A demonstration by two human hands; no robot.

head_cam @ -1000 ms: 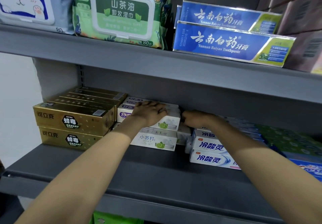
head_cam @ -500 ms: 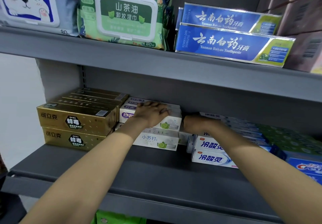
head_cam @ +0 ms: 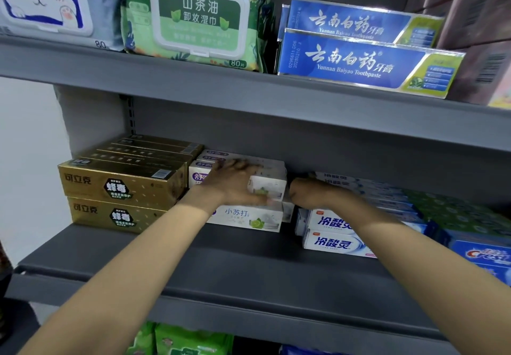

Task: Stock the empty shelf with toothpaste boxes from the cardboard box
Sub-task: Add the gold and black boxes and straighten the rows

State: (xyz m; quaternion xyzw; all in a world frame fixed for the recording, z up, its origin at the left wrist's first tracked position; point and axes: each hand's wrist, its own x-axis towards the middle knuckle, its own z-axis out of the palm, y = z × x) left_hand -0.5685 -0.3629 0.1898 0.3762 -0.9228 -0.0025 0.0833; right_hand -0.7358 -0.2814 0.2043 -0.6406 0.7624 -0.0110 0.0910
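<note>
White toothpaste boxes (head_cam: 266,186) sit stacked mid-shelf (head_cam: 249,269), long axis left-right. Left hand (head_cam: 235,183) lies on the top box, fingers spread flat. Right hand (head_cam: 311,193), curled at the stack's right end; whether it holds anything, cannot tell. The left is nearer.

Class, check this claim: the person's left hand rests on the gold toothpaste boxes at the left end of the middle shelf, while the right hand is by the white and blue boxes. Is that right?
Not quite. The head view shows the left hand resting on the white toothpaste boxes, beside the gold toothpaste boxes. The right hand is indeed by the white and blue boxes.
</note>
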